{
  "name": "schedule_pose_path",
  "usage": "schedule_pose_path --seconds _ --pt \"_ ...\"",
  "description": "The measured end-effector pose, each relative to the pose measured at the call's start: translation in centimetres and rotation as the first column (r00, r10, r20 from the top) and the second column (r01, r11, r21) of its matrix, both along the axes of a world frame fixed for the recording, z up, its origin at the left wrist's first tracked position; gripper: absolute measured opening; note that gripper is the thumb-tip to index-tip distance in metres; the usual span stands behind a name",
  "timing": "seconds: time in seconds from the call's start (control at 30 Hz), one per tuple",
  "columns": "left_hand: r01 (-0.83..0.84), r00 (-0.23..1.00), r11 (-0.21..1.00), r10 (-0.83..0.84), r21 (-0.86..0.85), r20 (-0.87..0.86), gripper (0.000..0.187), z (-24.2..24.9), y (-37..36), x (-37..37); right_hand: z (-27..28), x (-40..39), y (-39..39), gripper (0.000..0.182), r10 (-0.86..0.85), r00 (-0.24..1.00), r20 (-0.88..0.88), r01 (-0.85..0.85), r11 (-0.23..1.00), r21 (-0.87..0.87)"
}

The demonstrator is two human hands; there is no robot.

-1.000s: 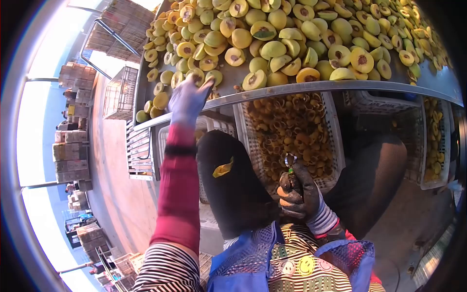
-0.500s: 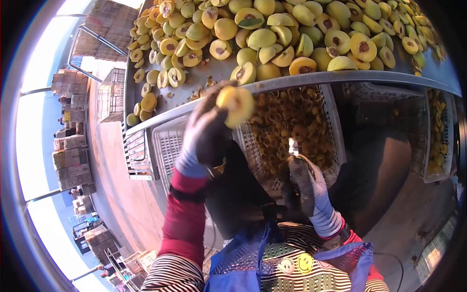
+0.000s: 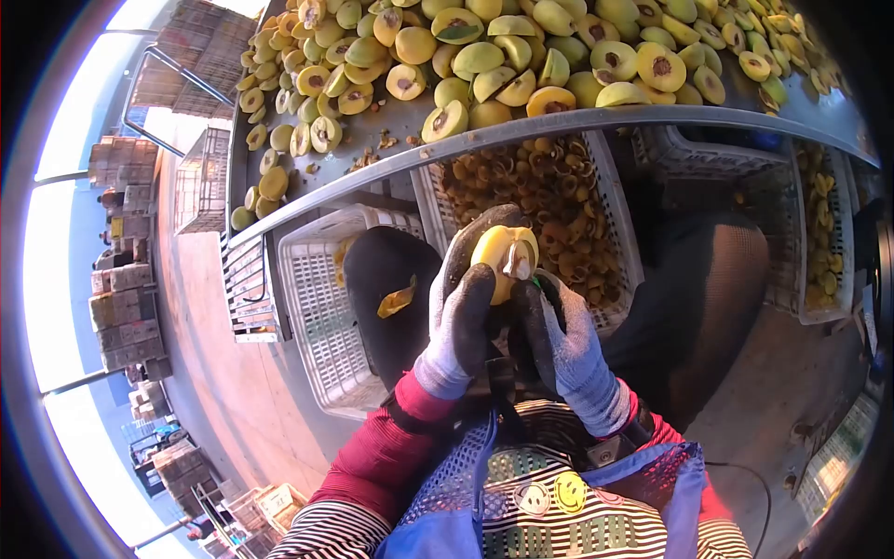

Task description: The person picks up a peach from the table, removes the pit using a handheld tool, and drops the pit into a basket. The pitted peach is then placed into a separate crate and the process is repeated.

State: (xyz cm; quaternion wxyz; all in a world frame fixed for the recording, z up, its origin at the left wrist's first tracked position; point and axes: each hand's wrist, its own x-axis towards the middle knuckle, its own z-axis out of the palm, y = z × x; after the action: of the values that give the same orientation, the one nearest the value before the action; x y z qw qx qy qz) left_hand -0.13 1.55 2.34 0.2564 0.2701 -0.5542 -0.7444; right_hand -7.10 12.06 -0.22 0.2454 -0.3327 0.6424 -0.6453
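My left hand [image 3: 456, 303], in a grey glove with dark palm and fingers, is wrapped round a yellow peach half [image 3: 492, 246], held over my lap. Against the cut face of the fruit lies the shiny metal blade of a small pitting tool [image 3: 519, 261]. My right hand [image 3: 570, 331], gloved alike, is closed on the tool's handle; a bit of green shows there and the rest is hidden by the fingers. Both hands are close together. Many halved peaches [image 3: 480, 58] lie heaped on the metal table [image 3: 372, 135] ahead, some showing their stones.
The table's raised metal rim [image 3: 577, 119] crosses in front of me. Below it stand a crate [image 3: 619, 210] of brownish cup-shaped pieces, a white crate [image 3: 317, 279] at left and another crate [image 3: 803, 233] at right. A yellow scrap [image 3: 398, 298] rests on my leg. Stacked crates [image 3: 126, 289] line the left.
My left hand has come down from the table edge with the peach half. My right hand has moved left and up, bringing the tool's blade onto the fruit.
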Motion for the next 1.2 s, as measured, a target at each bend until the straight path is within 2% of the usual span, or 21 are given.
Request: schedule_pose_path --seconds 0.13,0.27,0.33,0.47,0.53,0.57,0.6,0.63,0.67,0.73,0.77,0.83,0.87,0.9,0.93,0.97,1.03,1.07,1.1,1.17,1.2 --pt "-0.055 0.995 0.979 0.070 -0.197 0.072 0.049 -0.7 0.3 0.2 0.6 -0.4 0.6 0.023 0.136 0.982 0.132 -0.143 0.989 0.042" --pt "-0.110 0.975 0.969 0.148 -0.220 0.168 0.030 0.2 0.8 -0.5 0.1 0.2 1.6 0.024 0.146 0.989 0.033 -0.147 0.989 0.037" --pt "-0.094 0.974 0.973 0.135 -0.212 0.184 0.031 -0.3 0.5 -0.1 -1.0 0.6 1.8 0.025 0.193 0.875 0.444 -0.187 0.981 -0.059" --pt "-0.010 0.970 0.970 0.069 -0.242 0.233 0.032 -0.2 0.7 0.1 0.2 0.0 2.8 0.024 0.314 0.867 0.388 -0.376 0.922 0.094" --pt "0.052 0.961 0.958 0.029 -0.283 0.274 0.032 -0.1 0.4 0.5 1.9 0.0 2.8 0.037 0.254 0.490 0.834 -0.422 0.906 -0.028" --pt "0.116 0.949 0.940 -0.010 -0.319 0.316 0.032 -0.2 0.2 0.6 1.9 0.1 3.0 0.037 0.255 0.488 0.835 -0.423 0.906 -0.029" --pt "0.132 0.957 0.923 -0.024 -0.363 0.289 0.035 -0.8 0.1 0.9 1.8 0.1 3.2 0.041 0.319 0.280 0.906 -0.410 0.893 -0.188" --pt "0.132 0.957 0.922 -0.023 -0.364 0.288 0.035 -0.6 0.3 0.8 1.8 0.0 3.3 0.045 0.384 0.061 0.921 -0.360 0.869 -0.338" --pt "0.138 0.950 0.975 -0.081 -0.173 0.302 0.037 -0.3 0.6 0.7 1.4 0.2 3.3 0.045 0.387 0.062 0.920 -0.363 0.868 -0.340" --pt "0.236 0.920 0.966 -0.257 0.105 0.296 0.042 0.5 0.4 0.5 0.0 1.0 3.3 0.043 0.569 -0.587 0.576 0.041 0.732 -0.680" --pt "0.236 0.896 0.935 -0.315 0.265 0.314 0.039 1.4 0.3 0.3 -0.3 1.2 3.3 0.043 0.566 -0.589 0.577 0.035 0.731 -0.682" --pt "0.062 0.972 0.993 -0.082 0.100 0.219 0.046 -0.7 1.5 -0.1 -0.7 1.3 2.9 0.047 0.750 -0.581 0.317 0.214 0.516 -0.829" --pt "-0.199 0.956 0.979 0.204 -0.041 0.212 0.046 -2.3 1.9 -0.5 -0.5 0.8 2.8 0.047 0.776 -0.569 0.272 0.268 0.487 -0.831" --pt "-0.024 0.907 0.984 0.096 -0.176 0.411 0.046 -2.5 0.4 1.9 -0.9 0.5 2.8 0.047 0.777 -0.571 0.266 0.268 0.483 -0.834" --pt "-0.278 0.949 0.954 0.254 0.117 0.184 0.046 -2.1 -0.6 2.5 -1.6 0.4 2.8 0.047 0.756 -0.553 0.350 0.258 0.555 -0.791" --pt "-0.319 0.929 0.932 0.344 -0.173 0.137 0.046 -1.7 -2.0 4.9 -2.3 0.1 2.8 0.047 0.730 -0.530 0.431 0.248 0.620 -0.744" --pt "-0.622 0.782 0.779 0.623 0.074 0.024 0.032 -1.6 -8.4 9.3 -3.6 0.1 2.6 0.047 0.686 -0.527 0.502 0.204 0.676 -0.709" --pt "-0.396 0.719 0.797 0.578 -0.457 0.386 0.030 1.0 -10.4 11.6 -3.9 0.0 2.5 0.048 0.628 -0.523 0.576 0.158 0.736 -0.659" --pt "0.025 0.594 0.494 0.692 -0.869 0.410 0.033 -3.7 -17.0 17.7 -3.8 -0.1 2.4 0.048 0.639 -0.519 0.568 0.156 0.724 -0.672" --pt "0.372 0.487 0.495 0.617 -0.785 0.619 0.038 -1.4 -19.1 15.9 -3.6 -0.1 2.1 0.046 0.504 -0.367 0.782 0.008 0.842 -0.539" --pt "0.248 0.633 0.493 0.570 -0.834 0.524 0.039 -0.7 -19.3 13.3 -4.0 -0.2 1.7 0.043 0.508 -0.345 0.789 -0.019 0.837 -0.547"
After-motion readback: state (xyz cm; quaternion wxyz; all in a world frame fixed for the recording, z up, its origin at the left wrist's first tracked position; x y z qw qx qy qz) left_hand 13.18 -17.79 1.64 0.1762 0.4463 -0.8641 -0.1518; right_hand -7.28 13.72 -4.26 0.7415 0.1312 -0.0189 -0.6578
